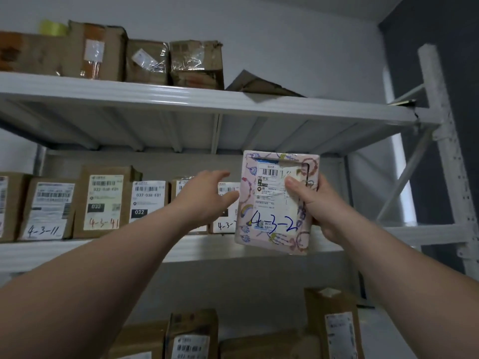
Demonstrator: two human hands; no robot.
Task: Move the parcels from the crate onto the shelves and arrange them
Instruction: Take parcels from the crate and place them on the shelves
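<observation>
– Pink parcel (274, 203): where do you have it?
– Up in the air, upright, label toward me, in front of the right half of the middle shelf (207, 248) and just off its front edge. My right hand (318, 206) grips its right side. The thumb presses across the label and the other fingers wrap out of sight behind.
– And the left?
– My left hand (204, 198) holds nothing. Its fingers are spread and reach toward the brown boxes (103, 200) ranged along that shelf. The fingertips come close to the parcel's left edge, but I cannot tell whether they touch it or the box behind.
– How will it handle?
– Light, I judge, since one hand carries it by a side. It looks like a flat, stiff card box, so it should keep its shape. The printed surface looks glossy and the label is wrinkled, so my thumb could slide. I would take both side edges before setting it down.
– Anything you can't make out?
– The crate is out of view. The number written on the front reads 4-3-2, and my hand may cover a further digit. The parcel hides the shelf's right end, so I can't see what room is there. The boxes behind my left hand are half covered, and the lower-shelf boxes (191, 332) are cut off by the frame.
</observation>
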